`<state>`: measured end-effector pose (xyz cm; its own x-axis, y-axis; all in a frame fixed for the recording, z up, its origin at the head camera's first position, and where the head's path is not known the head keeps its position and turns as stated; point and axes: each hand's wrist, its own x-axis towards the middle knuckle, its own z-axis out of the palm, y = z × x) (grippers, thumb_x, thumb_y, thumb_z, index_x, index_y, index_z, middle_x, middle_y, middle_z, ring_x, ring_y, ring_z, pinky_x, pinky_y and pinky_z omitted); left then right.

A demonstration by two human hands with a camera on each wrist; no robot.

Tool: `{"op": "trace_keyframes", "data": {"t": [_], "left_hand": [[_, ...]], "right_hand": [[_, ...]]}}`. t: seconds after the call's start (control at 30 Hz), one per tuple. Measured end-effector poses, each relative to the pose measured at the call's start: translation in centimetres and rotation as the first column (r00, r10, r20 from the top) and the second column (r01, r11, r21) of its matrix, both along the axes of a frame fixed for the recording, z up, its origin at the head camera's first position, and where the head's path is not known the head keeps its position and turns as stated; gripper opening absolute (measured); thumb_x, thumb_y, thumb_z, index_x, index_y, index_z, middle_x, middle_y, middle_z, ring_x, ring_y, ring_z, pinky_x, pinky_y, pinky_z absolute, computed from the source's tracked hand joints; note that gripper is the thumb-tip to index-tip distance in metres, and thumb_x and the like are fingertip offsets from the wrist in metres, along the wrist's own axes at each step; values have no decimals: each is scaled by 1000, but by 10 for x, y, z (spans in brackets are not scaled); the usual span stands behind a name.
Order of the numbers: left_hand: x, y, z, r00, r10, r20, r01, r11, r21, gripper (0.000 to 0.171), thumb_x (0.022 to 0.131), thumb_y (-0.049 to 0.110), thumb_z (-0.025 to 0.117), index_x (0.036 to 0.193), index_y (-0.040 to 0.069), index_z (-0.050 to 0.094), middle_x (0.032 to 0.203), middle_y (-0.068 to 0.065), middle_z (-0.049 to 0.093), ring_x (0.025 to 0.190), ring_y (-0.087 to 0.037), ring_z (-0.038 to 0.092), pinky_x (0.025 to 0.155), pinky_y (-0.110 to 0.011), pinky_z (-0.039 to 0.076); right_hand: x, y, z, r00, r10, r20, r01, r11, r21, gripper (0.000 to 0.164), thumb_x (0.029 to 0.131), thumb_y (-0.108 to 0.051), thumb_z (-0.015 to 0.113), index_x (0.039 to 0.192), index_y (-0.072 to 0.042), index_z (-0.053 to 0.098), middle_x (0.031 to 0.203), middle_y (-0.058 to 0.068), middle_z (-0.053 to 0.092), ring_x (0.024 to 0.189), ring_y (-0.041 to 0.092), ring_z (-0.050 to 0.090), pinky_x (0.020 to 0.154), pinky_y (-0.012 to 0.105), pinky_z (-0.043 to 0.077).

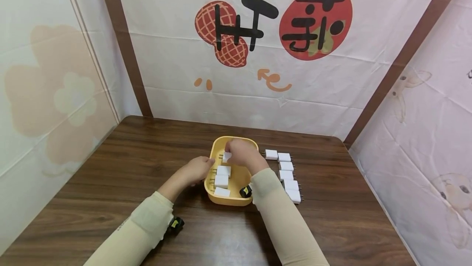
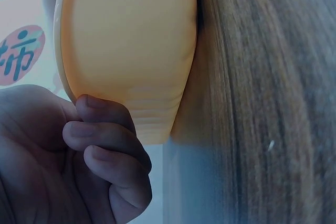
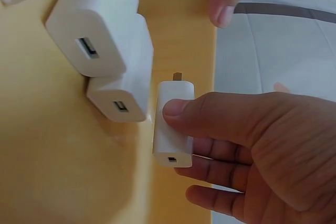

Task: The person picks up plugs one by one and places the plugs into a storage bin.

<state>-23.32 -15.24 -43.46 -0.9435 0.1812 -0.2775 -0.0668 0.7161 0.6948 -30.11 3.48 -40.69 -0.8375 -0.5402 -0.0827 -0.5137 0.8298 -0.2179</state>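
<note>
A yellow plastic bin (image 1: pixel 230 202) stands on the table with several white USB charger plugs (image 1: pixel 221 181) lined up along its left side. My right hand (image 1: pixel 243 153) reaches into the far part of the bin. In the right wrist view its thumb and fingers pinch a white charger plug (image 3: pixel 174 121), whose metal prongs point away from the palm. My left hand (image 1: pixel 198 170) holds the bin's left rim, with curled fingers (image 2: pixel 113 129) against the outer wall in the left wrist view. The left thumb (image 3: pixel 223 9) shows over the rim in the right wrist view.
To the right of the bin, several more white charger plugs (image 1: pixel 285 166) lie on the brown wooden table (image 1: pixel 166 137), most in a column with prongs facing right. A printed cloth (image 1: pixel 236 94) hangs behind the table. Black wrist cameras (image 1: pixel 175 224) sit under both sleeves.
</note>
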Motion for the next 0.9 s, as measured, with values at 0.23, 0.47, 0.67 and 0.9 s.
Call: {"op": "trace_keyframes", "data": {"t": [0.23,0.47,0.67,0.9], "left_hand": [[-1,3,-2,1000,5,-1,-5,1000,0,46,112,36,30,106,3,62,57,-7,52,45,-21,46,39,-30,39],[0,2,-3,999,39,-5,-39,999,21,45,112,37,32,114,3,62,55,-8,51,45,-23,48,38,-32,39],[1,2,-4,999,43,-5,-42,999,30,44,112,36,33,114,3,62,54,-7,51,44,-22,48,38,-31,40],[1,2,-3,999,31,-16,-31,999,36,44,112,35,33,114,2,61,53,-6,49,43,-22,47,37,-30,39]], "right_hand": [[0,-1,-6,1000,2,4,-2,1000,-12,31,90,-20,81,118,-12,72,116,0,71,104,16,66,93,35,54],[0,-6,-8,996,72,-52,-69,996,56,28,89,-19,81,115,-14,73,113,-2,71,102,14,66,94,33,53],[2,-9,-8,995,83,-46,-79,994,78,28,90,-19,81,117,-14,73,114,-1,71,100,13,65,93,31,53],[3,-10,-7,994,88,-62,-82,992,95,29,91,-19,80,118,-13,72,113,0,71,102,15,66,92,32,54]]}}
